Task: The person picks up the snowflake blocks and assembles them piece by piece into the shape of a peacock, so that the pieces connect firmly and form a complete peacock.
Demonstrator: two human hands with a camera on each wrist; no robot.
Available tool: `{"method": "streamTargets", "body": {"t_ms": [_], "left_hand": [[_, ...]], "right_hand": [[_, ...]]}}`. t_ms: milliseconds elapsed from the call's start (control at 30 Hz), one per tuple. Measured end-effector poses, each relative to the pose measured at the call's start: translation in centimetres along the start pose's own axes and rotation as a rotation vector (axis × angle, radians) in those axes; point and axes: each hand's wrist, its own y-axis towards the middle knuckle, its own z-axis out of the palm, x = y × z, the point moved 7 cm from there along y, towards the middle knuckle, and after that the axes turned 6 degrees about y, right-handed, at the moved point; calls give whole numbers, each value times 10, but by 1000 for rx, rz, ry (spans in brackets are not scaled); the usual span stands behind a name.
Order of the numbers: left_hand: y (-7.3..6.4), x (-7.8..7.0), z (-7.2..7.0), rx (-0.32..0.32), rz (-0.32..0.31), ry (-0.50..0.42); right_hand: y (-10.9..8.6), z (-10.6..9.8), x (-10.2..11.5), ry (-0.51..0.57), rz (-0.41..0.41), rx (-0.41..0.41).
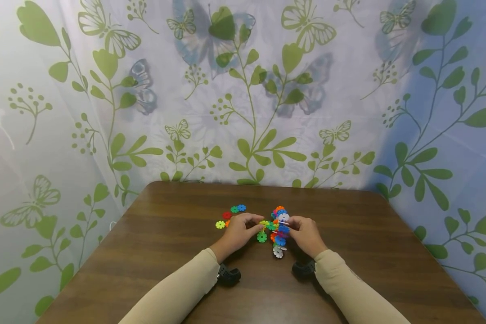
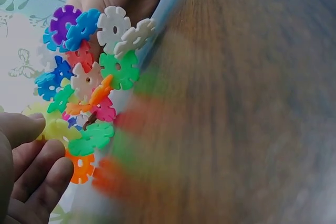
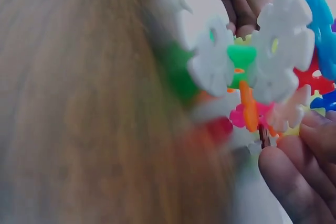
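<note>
Many notched, flower-shaped plastic discs are slotted together into one colourful model (image 1: 282,229), held up between the two hands over the table. My left hand (image 1: 240,230) is at its left side and pinches a yellow disc (image 2: 52,128) between thumb and fingers. Green (image 2: 93,139) and orange discs (image 2: 82,167) hang close to those fingertips. On the other side my right hand (image 1: 306,236) grips the model with thumb and fingers; the exact piece it grips is partly hidden. Two white discs (image 3: 281,48) stick out toward the right wrist camera.
Loose discs lie on the brown wooden table (image 1: 166,225) beyond the left hand: blue (image 1: 241,208), green (image 1: 235,209), red (image 1: 227,215) and yellow (image 1: 220,224), with an orange one (image 1: 227,223) partly behind the hand. A leaf-and-butterfly curtain (image 1: 227,135) hangs behind the table.
</note>
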Motion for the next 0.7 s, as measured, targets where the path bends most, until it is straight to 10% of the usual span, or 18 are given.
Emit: {"method": "streamTargets", "body": {"t_ms": [300, 700], "left_hand": [[2, -4, -3, 11, 12, -51], [-5, -5, -3, -1, -8, -64]], "right_hand": [[-4, -11, -10, -47, 85, 40], [-12, -17, -22, 232, 291, 109]]}}
